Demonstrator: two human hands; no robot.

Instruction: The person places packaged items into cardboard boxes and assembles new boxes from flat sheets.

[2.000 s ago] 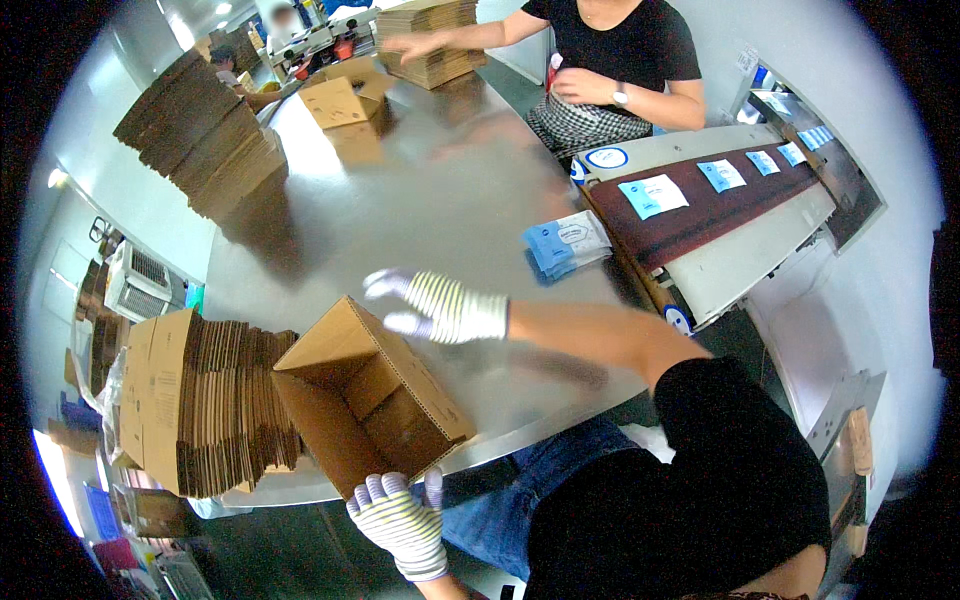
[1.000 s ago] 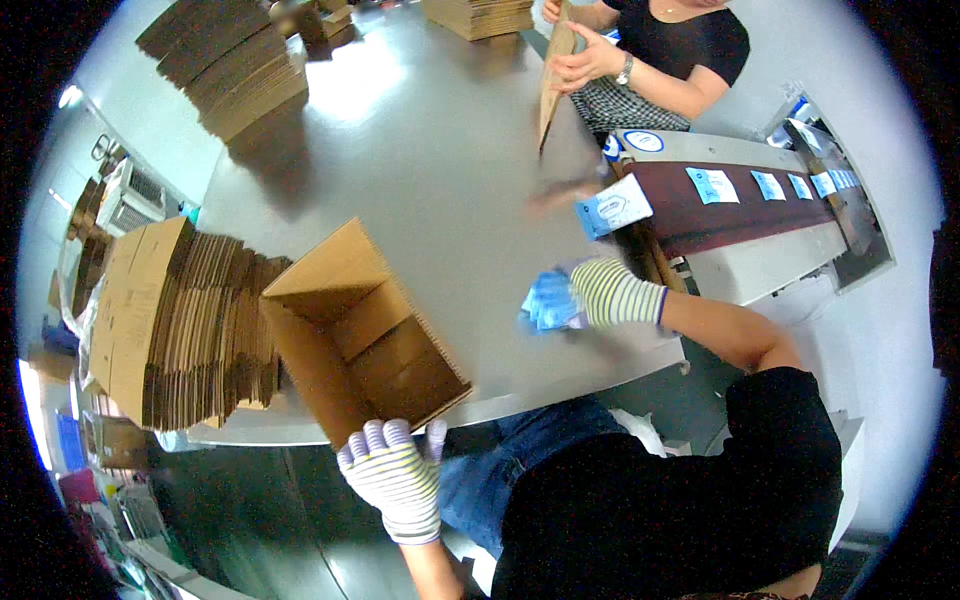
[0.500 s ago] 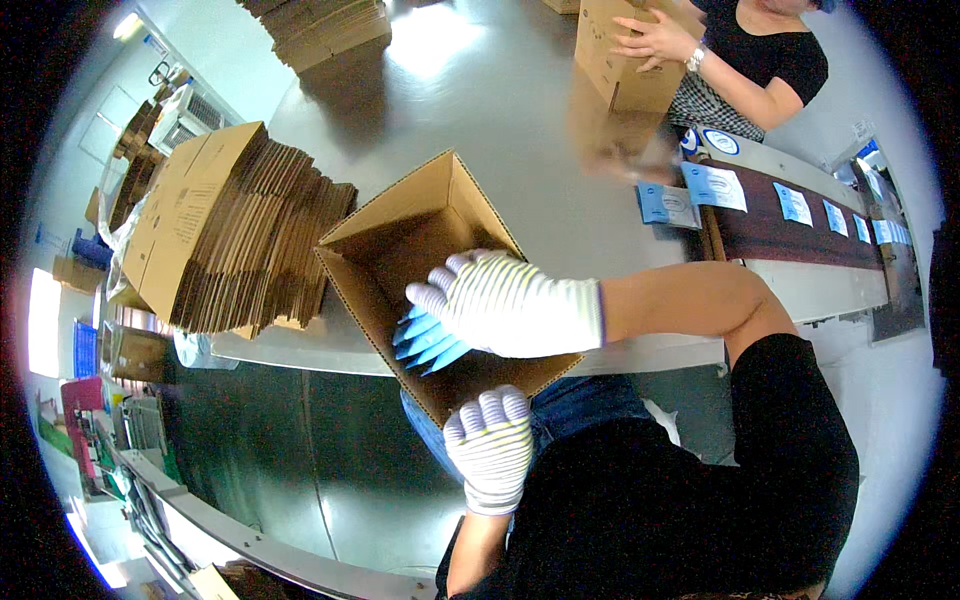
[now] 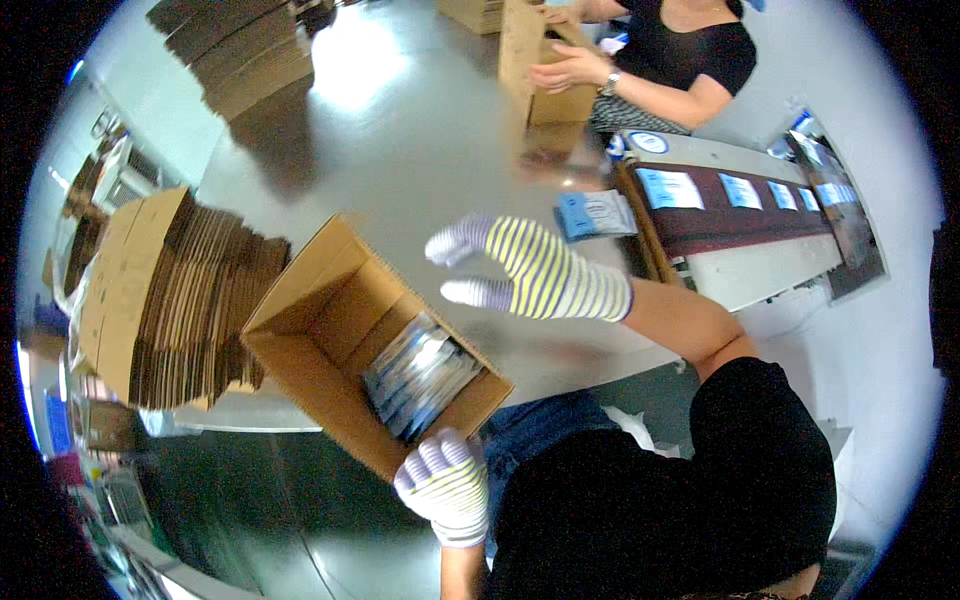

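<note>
An open cardboard box [image 4: 302, 372] sits tilted at the table's near edge, with several blue-and-white packets [image 4: 420, 376] standing in a row in its near end. My left hand [image 4: 445, 490], in a striped glove, is closed over the box's near rim. Above the table to the right of the box, my gloved right hand [image 4: 535, 268] holds nothing, thumb and fingers spread apart. Just beyond it, a small pile of blue-and-white packets [image 4: 596, 216] lies by the end of a conveyor belt [image 4: 690, 225].
More packets [image 4: 740, 191] lie spaced along the dark belt. A tall stack of flattened cartons [image 4: 200, 300] stands left of the box, another stack [image 4: 235, 55] farther back. Across the metal table [image 4: 400, 160], a co-worker's hands [image 4: 575, 68] hold a carton [image 4: 515, 60].
My right hand has let go of the packets, left the box and moved out to the right, opening. The packets now stand in the box. The view has shifted rightward.
</note>
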